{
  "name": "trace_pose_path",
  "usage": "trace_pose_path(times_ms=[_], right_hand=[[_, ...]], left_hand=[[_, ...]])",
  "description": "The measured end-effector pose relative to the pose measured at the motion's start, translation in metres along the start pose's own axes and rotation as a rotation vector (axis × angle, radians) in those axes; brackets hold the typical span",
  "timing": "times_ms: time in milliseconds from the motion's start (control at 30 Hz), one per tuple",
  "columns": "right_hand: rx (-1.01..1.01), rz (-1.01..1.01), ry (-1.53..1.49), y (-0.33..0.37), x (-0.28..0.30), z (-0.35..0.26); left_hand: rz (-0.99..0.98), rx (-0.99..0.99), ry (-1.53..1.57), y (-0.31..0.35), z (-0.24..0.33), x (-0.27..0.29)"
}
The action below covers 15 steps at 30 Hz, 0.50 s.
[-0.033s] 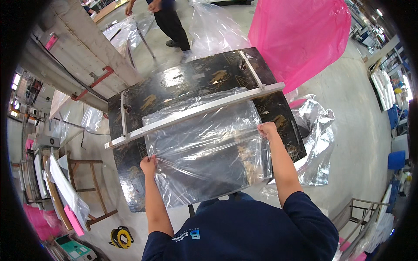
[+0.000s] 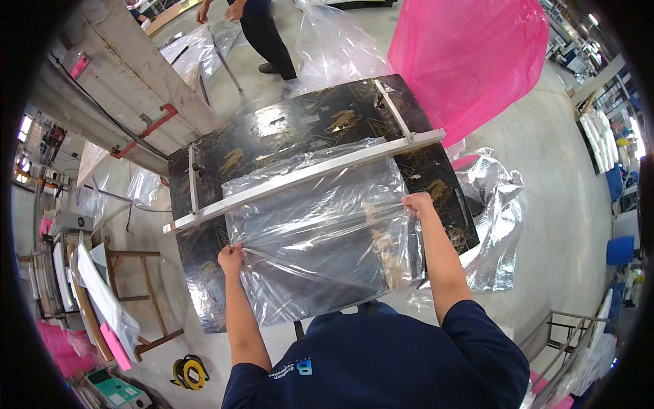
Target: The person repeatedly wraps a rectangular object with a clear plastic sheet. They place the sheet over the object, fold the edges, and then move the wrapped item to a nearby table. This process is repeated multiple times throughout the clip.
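A clear plastic sheet [image 2: 320, 273], possibly a bag, lies over a black printed board tabletop [image 2: 238, 133]. My left hand [image 2: 231, 259] pinches the sheet at its left edge, and my right hand [image 2: 417, 204] grips its right edge a little farther off. Between the two hands the film is drawn into taut creases. A long pale metal bar [image 2: 306, 177] crosses over the sheet just beyond my hands, on two short side arms reaching to the far part of the board. The sheet's far edge passes beneath this bar.
A large pink plastic sheet [image 2: 470, 61] hangs at the far right, beside clear film [image 2: 334, 48]. Silver bubble foil [image 2: 494, 218] lies right of the board. A column [image 2: 136, 61] stands far left; a yellow-black cable reel [image 2: 191, 372] sits on the floor. Another person [image 2: 262, 34] stands beyond.
My hands and the sheet have hardly moved. Beyond the board, the other person's hand has shifted slightly.
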State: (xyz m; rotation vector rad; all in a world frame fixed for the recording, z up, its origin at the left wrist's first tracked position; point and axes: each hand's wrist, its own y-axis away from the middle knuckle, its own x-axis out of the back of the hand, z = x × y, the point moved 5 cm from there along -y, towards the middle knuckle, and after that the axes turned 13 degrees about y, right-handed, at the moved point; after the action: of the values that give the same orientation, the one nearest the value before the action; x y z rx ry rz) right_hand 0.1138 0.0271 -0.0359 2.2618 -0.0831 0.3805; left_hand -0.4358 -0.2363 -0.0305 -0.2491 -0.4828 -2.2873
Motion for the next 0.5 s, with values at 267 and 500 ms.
trace_pose_path(times_ms=[267,500], right_hand=[[0.153,0.071,-0.014,-0.01,-0.003,0.009],[0.054,0.108,-0.086,-0.01,-0.001,0.008]], left_hand=[[-0.035,0.242,0.295,-0.014,-0.005,0.001],[0.073,0.229,0.616,-0.026,-0.025,-0.001]])
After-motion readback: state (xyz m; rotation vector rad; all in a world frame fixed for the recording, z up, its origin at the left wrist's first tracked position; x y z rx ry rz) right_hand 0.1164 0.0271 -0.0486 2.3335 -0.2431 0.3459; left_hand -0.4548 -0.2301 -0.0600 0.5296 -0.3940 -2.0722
